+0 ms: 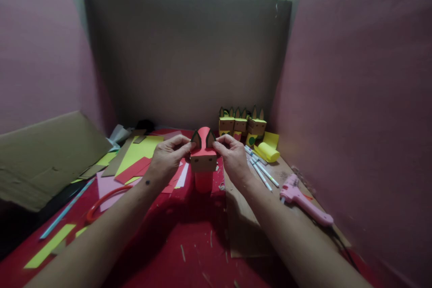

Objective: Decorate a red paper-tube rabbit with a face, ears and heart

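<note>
A red paper animal figure [204, 164] stands upright in the middle, with a cardboard muzzle, two dark nostril spots and a red tube body below. Two pointed cardboard ears with dark edges rise from its head. My left hand [172, 155] pinches the left ear [195, 139] between thumb and fingers. On the other side, my right hand [232, 155] pinches the right ear [210, 138] the same way. Both hands are closed, and the fingertips partly cover the ears' outer edges.
Similar yellow-topped animal figures [240, 125] stand at the back right. A yellow paper roll [269, 152], several markers [260, 173] and a pink glue gun [305, 200] lie on a cardboard sheet [245, 234]. Coloured paper [140, 155], red-handled scissors or a red loop [106, 200] and large cardboard [50, 157] occupy the left.
</note>
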`<move>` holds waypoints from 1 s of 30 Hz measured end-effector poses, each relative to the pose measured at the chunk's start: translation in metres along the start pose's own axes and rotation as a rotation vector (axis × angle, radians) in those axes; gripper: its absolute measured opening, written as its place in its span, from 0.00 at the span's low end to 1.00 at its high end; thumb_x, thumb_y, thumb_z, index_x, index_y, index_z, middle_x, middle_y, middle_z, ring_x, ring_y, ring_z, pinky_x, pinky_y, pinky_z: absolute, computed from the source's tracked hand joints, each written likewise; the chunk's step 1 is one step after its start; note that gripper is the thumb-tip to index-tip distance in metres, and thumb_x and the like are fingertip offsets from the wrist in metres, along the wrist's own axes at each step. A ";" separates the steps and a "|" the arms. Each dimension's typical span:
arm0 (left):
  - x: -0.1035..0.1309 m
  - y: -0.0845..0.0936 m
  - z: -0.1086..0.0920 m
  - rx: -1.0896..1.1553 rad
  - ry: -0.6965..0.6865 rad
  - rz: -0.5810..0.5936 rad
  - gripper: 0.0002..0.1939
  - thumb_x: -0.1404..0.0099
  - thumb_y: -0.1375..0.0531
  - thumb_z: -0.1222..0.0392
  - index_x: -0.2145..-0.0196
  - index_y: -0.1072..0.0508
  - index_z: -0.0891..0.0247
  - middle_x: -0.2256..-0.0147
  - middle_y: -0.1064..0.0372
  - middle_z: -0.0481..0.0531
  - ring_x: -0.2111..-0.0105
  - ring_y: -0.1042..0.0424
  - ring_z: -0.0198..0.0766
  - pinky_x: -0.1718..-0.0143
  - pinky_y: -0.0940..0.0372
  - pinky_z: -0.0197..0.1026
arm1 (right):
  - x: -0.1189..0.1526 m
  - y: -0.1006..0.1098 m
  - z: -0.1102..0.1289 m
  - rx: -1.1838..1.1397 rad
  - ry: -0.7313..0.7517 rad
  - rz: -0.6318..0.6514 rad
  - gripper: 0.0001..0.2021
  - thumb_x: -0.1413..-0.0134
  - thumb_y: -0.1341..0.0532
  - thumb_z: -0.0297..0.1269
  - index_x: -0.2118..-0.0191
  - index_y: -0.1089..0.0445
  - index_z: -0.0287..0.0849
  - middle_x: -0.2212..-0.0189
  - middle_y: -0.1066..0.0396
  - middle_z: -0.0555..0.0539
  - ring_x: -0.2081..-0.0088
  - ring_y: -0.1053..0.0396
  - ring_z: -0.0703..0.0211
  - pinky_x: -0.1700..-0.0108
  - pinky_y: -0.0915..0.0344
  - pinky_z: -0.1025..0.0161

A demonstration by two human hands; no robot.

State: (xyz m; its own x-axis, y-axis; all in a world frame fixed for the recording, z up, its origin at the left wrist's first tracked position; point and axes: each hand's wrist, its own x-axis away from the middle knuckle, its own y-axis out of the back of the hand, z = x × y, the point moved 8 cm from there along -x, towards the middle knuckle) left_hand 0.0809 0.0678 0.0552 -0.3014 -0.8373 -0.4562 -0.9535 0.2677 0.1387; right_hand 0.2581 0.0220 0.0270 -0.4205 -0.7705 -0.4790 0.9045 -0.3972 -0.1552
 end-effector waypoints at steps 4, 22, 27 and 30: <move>0.000 0.000 0.001 -0.003 -0.001 0.007 0.08 0.45 0.32 0.53 0.75 0.20 0.59 0.76 0.27 0.48 0.74 0.30 0.38 0.71 0.32 0.40 | 0.000 0.000 0.000 0.001 -0.005 -0.002 0.09 0.54 0.33 0.44 0.77 0.28 0.46 0.76 0.32 0.54 0.69 0.35 0.59 0.63 0.35 0.60; 0.000 0.015 0.025 0.016 0.088 -0.020 0.16 0.38 0.36 0.47 0.63 0.24 0.63 0.72 0.29 0.48 0.75 0.29 0.37 0.74 0.31 0.41 | 0.012 0.004 -0.007 -0.041 -0.125 -0.031 0.11 0.57 0.37 0.44 0.67 0.28 0.46 0.73 0.28 0.52 0.69 0.31 0.56 0.65 0.33 0.58; -0.001 0.016 0.043 -0.032 0.196 0.068 0.17 0.50 0.36 0.58 0.61 0.28 0.62 0.69 0.29 0.48 0.76 0.30 0.36 0.76 0.33 0.40 | 0.019 0.010 -0.013 -0.044 -0.208 -0.012 0.15 0.63 0.38 0.40 0.63 0.29 0.45 0.68 0.27 0.50 0.67 0.31 0.56 0.68 0.34 0.60; 0.003 0.007 0.052 -0.101 0.261 0.223 0.21 0.54 0.35 0.60 0.59 0.28 0.62 0.66 0.27 0.49 0.78 0.32 0.35 0.77 0.34 0.41 | 0.022 0.013 -0.022 -0.027 -0.272 0.015 0.18 0.66 0.40 0.36 0.62 0.30 0.45 0.64 0.26 0.48 0.64 0.29 0.55 0.70 0.34 0.62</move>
State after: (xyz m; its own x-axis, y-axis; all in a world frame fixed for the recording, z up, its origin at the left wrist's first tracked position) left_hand 0.0734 0.0921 0.0094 -0.4812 -0.8606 -0.1669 -0.8558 0.4201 0.3018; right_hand 0.2620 0.0114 -0.0046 -0.4075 -0.8833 -0.2318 0.9107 -0.3742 -0.1749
